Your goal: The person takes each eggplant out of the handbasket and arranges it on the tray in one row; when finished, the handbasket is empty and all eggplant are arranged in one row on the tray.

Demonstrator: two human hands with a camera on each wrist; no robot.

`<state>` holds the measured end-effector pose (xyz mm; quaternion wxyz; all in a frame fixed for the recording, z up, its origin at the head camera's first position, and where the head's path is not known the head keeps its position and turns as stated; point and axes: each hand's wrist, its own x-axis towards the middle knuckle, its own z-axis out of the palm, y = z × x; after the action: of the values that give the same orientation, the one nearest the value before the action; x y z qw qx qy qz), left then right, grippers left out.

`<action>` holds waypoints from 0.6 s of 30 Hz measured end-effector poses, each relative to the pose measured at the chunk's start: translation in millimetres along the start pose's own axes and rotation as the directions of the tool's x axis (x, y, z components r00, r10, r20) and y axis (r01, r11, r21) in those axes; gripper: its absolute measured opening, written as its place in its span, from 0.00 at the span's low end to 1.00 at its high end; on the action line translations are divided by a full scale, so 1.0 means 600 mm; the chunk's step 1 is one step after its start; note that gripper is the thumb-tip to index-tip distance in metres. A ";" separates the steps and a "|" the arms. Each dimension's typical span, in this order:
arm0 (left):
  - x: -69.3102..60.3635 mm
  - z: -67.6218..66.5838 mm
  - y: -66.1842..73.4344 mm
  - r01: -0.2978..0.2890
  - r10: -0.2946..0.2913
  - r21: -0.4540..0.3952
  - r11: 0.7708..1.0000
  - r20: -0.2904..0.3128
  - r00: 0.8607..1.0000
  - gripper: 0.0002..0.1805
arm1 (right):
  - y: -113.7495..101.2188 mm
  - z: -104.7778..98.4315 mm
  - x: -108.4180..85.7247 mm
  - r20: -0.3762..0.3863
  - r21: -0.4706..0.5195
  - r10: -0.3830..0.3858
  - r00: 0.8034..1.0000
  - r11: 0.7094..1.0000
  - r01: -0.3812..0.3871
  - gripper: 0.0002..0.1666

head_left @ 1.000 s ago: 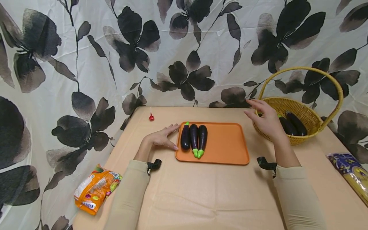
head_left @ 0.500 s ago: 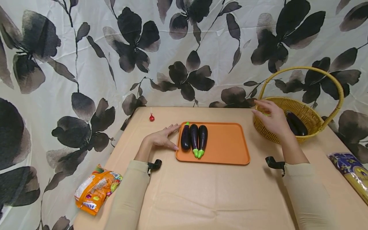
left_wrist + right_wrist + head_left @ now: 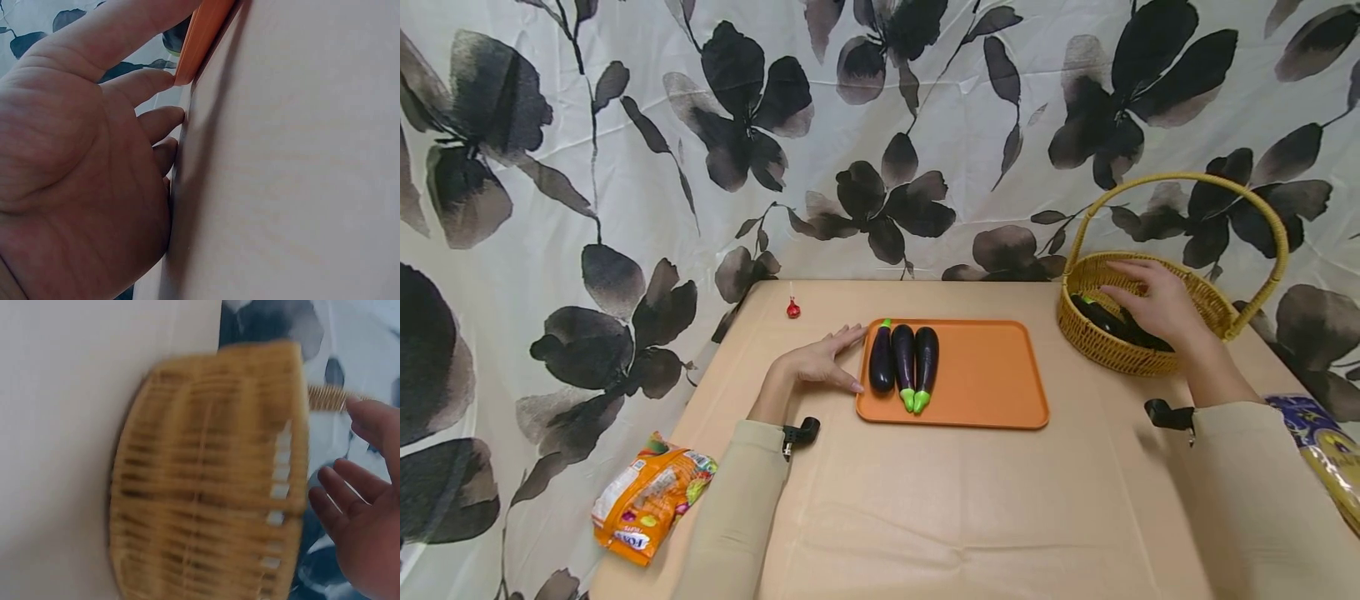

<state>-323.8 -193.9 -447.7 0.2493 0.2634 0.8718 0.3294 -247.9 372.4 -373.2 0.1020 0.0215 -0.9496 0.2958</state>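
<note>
Three eggplants [image 3: 904, 367] lie side by side on the left part of an orange tray [image 3: 985, 375]. My left hand [image 3: 816, 362] touches that tray's left edge with its fingers spread; the left wrist view shows the palm [image 3: 69, 144] beside the orange rim. Over a wicker basket [image 3: 1105, 354] hovers my right hand [image 3: 1161, 304], fingers extended and apart. Dark eggplants [image 3: 1105, 318] lie in the basket below it, partly hidden by the hand. In the right wrist view the basket wall [image 3: 200, 481] fills the middle, and the hand [image 3: 369, 506] holds nothing.
An orange snack bag [image 3: 651, 500] lies at the table's left edge. At the right edge is a blue and yellow packet [image 3: 1318, 450], partly behind the right sleeve. A small red ornament [image 3: 793, 309] sits at the back left. The basket's handle [image 3: 1195, 177] arches high.
My right hand has moved right, from the basket's left rim to above its middle, uncovering an eggplant at the left inside. The left hand, tray and its eggplants have stayed put.
</note>
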 end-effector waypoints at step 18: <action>0.000 0.001 -0.007 0.012 -0.012 -0.014 1.000 0.001 1.000 0.69 | 0.106 -0.029 0.009 0.141 -0.107 0.171 0.975 0.982 -0.156 0.39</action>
<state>-324.8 -196.1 -451.1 0.2536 0.2567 0.8708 0.3339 -256.4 434.8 -393.4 0.0068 -0.0395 -0.9661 0.2549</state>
